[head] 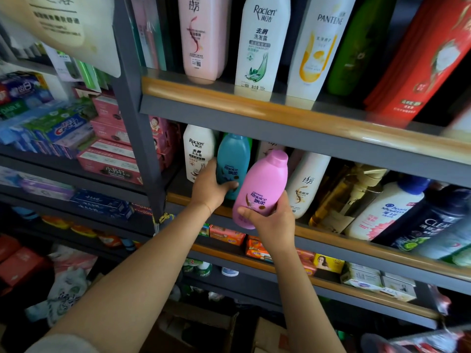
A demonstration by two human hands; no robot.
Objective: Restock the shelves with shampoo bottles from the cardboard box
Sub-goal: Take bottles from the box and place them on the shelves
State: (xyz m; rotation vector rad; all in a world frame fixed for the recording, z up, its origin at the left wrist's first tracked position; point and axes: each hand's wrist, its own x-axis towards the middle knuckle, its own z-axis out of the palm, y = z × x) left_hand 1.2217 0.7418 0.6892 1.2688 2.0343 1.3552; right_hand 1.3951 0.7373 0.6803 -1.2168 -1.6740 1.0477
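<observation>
The middle shelf (pixel 331 233), with its wooden front lip, carries a row of bottles; near its left end stand a white Raclen bottle (pixel 197 151) and, just beside it, a teal Rejoice bottle (pixel 233 161), with a gap to the right before a white bottle with an S-shaped mark (pixel 307 182); below, at the bottom edge of view, the cardboard box (pixel 204 329) sits open on the floor; the pink Rejoice shampoo bottle (pixel 262 189) is held upright, slightly tilted, in front of the shelf's front edge and level with that gap; it looks like rigid, smooth plastic, likely full and moderately heavy, so slippery rather than fragile, and best taken round the wide lower body, not the narrow cap; the right hand (pixel 270 217) does just that, thumb across the front near the base and fingers wrapped behind; the left hand (pixel 210 189) curls round the lower part of the teal bottle, seemingly steadying it or nudging it leftward to make room.
</observation>
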